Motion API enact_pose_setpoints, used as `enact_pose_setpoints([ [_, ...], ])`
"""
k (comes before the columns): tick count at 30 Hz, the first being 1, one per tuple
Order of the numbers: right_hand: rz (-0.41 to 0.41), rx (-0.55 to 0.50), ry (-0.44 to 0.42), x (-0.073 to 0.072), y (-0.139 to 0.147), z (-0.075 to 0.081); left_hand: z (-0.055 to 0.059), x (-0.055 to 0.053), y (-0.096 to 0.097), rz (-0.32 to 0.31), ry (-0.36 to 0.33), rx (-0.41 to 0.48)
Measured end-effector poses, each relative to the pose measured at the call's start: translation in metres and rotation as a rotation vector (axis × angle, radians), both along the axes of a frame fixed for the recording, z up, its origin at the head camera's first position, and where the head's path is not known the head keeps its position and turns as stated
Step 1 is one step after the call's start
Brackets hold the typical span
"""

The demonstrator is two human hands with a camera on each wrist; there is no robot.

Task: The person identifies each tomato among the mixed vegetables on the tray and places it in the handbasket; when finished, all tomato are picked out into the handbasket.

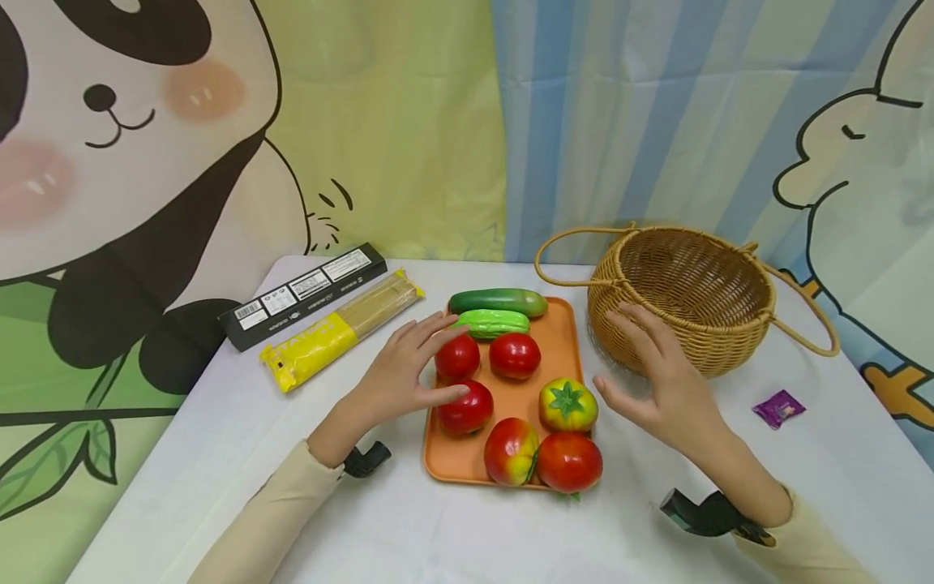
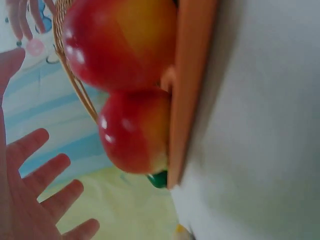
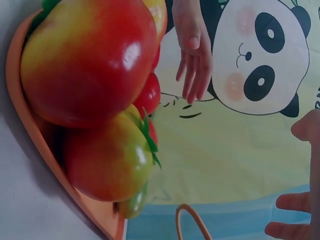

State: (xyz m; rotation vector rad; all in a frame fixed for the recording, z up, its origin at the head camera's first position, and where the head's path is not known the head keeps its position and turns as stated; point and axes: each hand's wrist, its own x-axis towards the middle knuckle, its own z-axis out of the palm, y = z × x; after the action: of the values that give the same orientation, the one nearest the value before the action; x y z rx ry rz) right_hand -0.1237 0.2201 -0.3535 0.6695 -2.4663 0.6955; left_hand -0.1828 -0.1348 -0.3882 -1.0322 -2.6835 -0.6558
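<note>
An orange tray [image 1: 525, 397] bears a dark green cucumber [image 1: 499, 302], a bright green ridged cucumber [image 1: 493, 324], several red round fruits [image 1: 515, 355] and several tomato-like ones in red and yellow, one with a green leafy top [image 1: 568, 404]. My left hand [image 1: 400, 369] hovers over the tray's left side, fingers spread beside the red fruits, holding nothing. On the other side my right hand [image 1: 667, 385] is raised between the tray and a wicker basket [image 1: 686, 324], its fingers spread and nothing in its grasp. The left wrist view shows red-yellow fruits [image 2: 135, 130] apart from the fingers.
The wicker basket stands at the back right with its handles folded outward. At the left lie a black box [image 1: 302, 296] and a yellow pack of noodles [image 1: 339, 331]. A small purple packet [image 1: 779, 409] lies at the right. A printed curtain [image 1: 409, 138] hangs behind the table.
</note>
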Motion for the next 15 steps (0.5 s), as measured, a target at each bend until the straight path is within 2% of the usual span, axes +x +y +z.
enact_pose_setpoints([
  [9,0.039,0.053,-0.046,-0.003,-0.007,-0.018,-0.027,-0.010,-0.025,0.052,-0.280,0.084],
  [15,0.059,0.013,-0.102,-0.004,-0.012,-0.030,-0.036,-0.016,-0.038,0.028,-0.446,0.174],
])
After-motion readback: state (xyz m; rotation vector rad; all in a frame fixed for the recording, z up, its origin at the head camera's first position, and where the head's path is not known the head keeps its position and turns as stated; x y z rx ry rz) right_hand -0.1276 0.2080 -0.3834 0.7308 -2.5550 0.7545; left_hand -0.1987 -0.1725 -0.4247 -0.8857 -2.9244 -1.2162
